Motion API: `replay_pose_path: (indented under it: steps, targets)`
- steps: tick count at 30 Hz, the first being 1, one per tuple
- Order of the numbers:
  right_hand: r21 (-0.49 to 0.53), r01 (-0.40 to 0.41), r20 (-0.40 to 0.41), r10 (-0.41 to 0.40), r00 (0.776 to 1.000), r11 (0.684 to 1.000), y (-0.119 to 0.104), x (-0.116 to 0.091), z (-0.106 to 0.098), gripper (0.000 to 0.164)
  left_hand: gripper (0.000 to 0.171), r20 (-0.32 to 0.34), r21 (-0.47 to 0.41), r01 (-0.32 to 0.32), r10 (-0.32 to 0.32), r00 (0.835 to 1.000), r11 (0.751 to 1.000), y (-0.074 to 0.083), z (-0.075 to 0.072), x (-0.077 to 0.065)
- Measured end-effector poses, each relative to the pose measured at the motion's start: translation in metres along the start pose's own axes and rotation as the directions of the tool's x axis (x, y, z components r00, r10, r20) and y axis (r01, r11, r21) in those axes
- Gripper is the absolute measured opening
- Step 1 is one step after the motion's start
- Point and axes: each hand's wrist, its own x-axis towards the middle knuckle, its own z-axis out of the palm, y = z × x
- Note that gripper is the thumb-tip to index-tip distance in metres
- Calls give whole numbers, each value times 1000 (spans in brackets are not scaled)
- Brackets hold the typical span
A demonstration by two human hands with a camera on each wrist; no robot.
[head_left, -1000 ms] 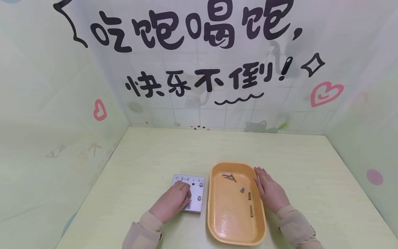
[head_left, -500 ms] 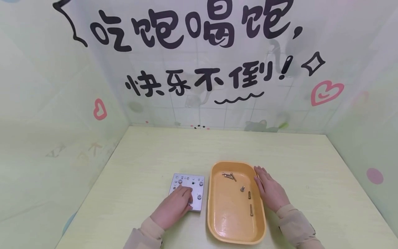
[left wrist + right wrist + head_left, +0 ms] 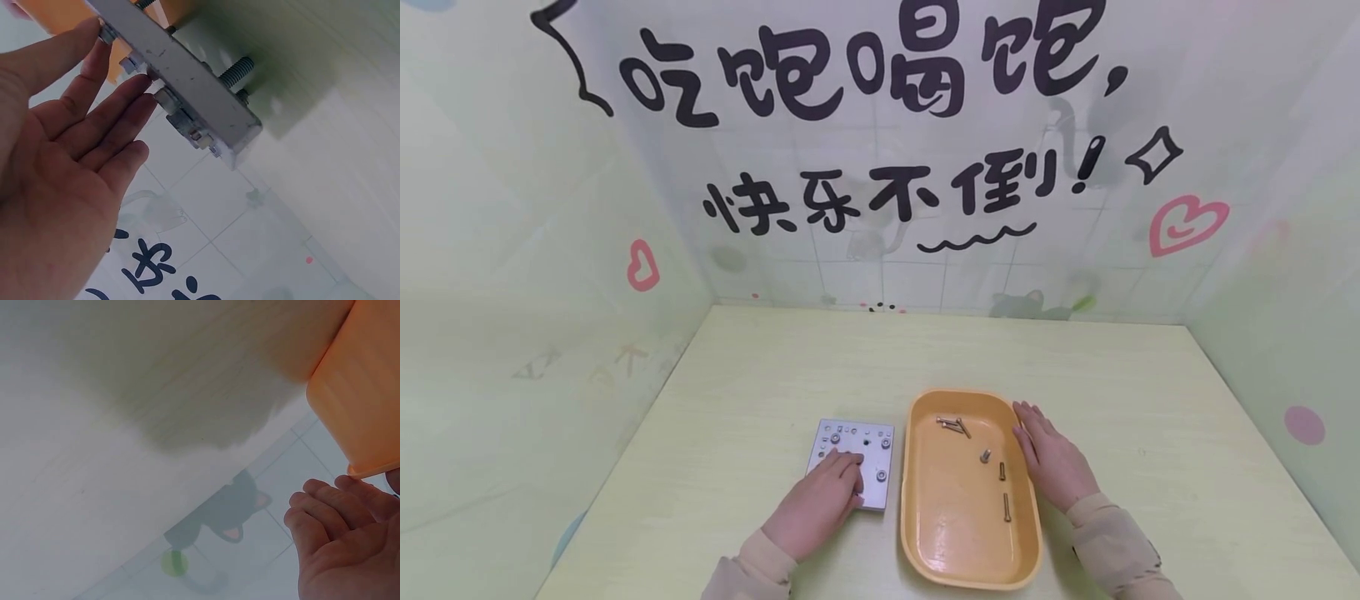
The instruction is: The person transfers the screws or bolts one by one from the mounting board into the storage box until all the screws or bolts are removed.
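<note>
A square metal plate (image 3: 874, 458) with several holes and socket-head screws lies left of the tray. My left hand (image 3: 820, 504) reaches over its near left part. In the left wrist view, thumb and index finger pinch a screw head (image 3: 107, 34) on the plate's face, while the other fingers stretch out by the neighbouring heads. A threaded shank (image 3: 237, 72) sticks out from the plate's underside. My right hand (image 3: 1062, 462) rests with extended fingers along the right rim of the orange tray (image 3: 951, 517), which the right wrist view shows from outside.
Inside the tray lie several loose screws: a group (image 3: 953, 426) at the far end, a short one (image 3: 985, 457) and two along the right side. A printed wall sheet (image 3: 880, 275) stands behind the pale wooden table (image 3: 790, 358), with sheets on both sides.
My left hand has shifted slightly toward the near edge of the plate, uncovering holes and a screw at its far left. The right hand and tray stay where they were.
</note>
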Motion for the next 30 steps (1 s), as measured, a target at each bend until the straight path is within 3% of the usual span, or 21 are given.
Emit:
replay_pose_path:
  steps: [10, 30]
  targets:
    - [7, -2, -4, 2, 1000, 1000, 2, 0, 1, 44, 15, 15, -10, 12, -12, 1000, 1000, -1, -4, -1]
    - [9, 5, -20, -5, 1000, 1000, 3, 0, 2, 43, 16, 24, 35, -24, 23, 999, 999, -1, -2, -1]
